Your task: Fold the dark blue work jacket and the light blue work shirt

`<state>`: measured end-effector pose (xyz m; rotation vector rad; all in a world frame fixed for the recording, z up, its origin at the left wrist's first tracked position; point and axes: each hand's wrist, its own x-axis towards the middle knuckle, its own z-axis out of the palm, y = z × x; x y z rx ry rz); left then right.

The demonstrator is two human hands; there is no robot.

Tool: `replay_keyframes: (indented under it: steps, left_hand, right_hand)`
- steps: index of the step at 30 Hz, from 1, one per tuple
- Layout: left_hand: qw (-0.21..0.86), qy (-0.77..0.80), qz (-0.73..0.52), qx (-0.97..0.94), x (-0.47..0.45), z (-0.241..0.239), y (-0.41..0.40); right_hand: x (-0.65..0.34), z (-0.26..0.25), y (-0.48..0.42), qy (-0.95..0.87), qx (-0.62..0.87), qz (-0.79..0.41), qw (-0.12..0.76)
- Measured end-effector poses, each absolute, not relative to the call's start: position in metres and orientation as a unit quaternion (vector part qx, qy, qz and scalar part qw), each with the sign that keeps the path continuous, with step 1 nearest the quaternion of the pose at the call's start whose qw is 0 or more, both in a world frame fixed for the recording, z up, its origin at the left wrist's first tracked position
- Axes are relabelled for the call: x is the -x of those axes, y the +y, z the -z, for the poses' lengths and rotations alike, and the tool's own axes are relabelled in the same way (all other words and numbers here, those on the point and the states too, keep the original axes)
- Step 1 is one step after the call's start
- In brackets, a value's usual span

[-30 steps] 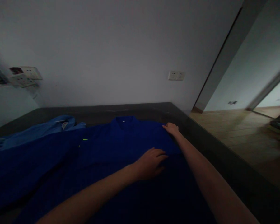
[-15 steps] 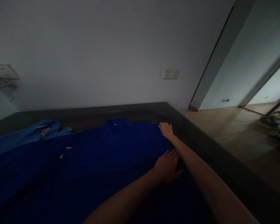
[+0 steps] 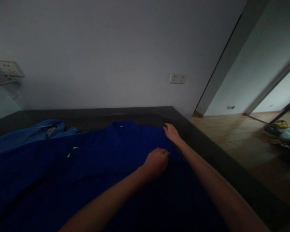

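Note:
A dark blue collared shirt (image 3: 99, 154) lies spread over the dark surface, its collar at the far side and small yellow-green accents on its left part. My left hand (image 3: 157, 161) is closed over the right part of the shirt, fingers curled down and pinching the cloth. Farther off, at the shirt's right shoulder edge, my right hand (image 3: 171, 132) has its fingers bent around the fabric. Much of the near cloth is lost in shadow.
A lighter blue garment (image 3: 36, 130) with a label lies at the far left. The dark tabletop (image 3: 203, 145) ends at a right edge above a wooden floor (image 3: 222, 132). Behind it stands a wall with a socket (image 3: 178, 78). Bagged items (image 3: 280, 130) lie on the floor at the right.
My left hand has moved left and slightly away from me, and its spread fingers have closed on the cloth. My right hand stays at the shoulder, fingers more bent. The view has shifted slightly.

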<state>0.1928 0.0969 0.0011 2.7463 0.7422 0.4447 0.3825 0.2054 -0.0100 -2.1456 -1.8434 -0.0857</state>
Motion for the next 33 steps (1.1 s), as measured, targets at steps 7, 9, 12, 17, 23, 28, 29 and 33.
replay_keyframes:
  steps: [7,9,12,17,23,28,29,33]
  left_hand:
    - [0.076,0.384,-0.067,-0.918,-0.120,0.024,0.120]
    - [0.075,0.378,-0.080,-0.919,-0.114,0.035,0.120]
    - [0.070,0.375,-0.103,-0.919,-0.112,0.046,0.118]
    - [0.086,0.368,-0.110,-0.919,-0.111,0.047,0.119]
    - [0.099,0.364,-0.131,-0.917,-0.112,0.040,0.113]
    - [0.106,0.394,-0.168,-0.897,-0.091,0.022,0.105]
    - [0.101,0.404,-0.171,-0.893,-0.079,0.017,0.106]
    - [0.040,0.487,-0.154,-0.859,-0.008,0.002,0.125]
  right_hand:
    - [-0.342,0.060,0.187,-0.666,0.735,-0.004,0.128]
    - [-0.349,0.064,0.184,-0.682,0.723,-0.001,0.110]
    - [-0.361,0.065,0.182,-0.695,0.713,-0.009,0.092]
    - [-0.367,0.067,0.183,-0.695,0.714,-0.003,0.083]
    - [-0.365,0.067,0.181,-0.699,0.707,0.034,0.102]
    - [-0.362,0.059,0.176,-0.726,0.667,0.105,0.130]
    - [-0.361,0.058,0.175,-0.729,0.662,0.112,0.133]
    - [-0.354,0.059,0.176,-0.742,0.650,0.088,0.135]
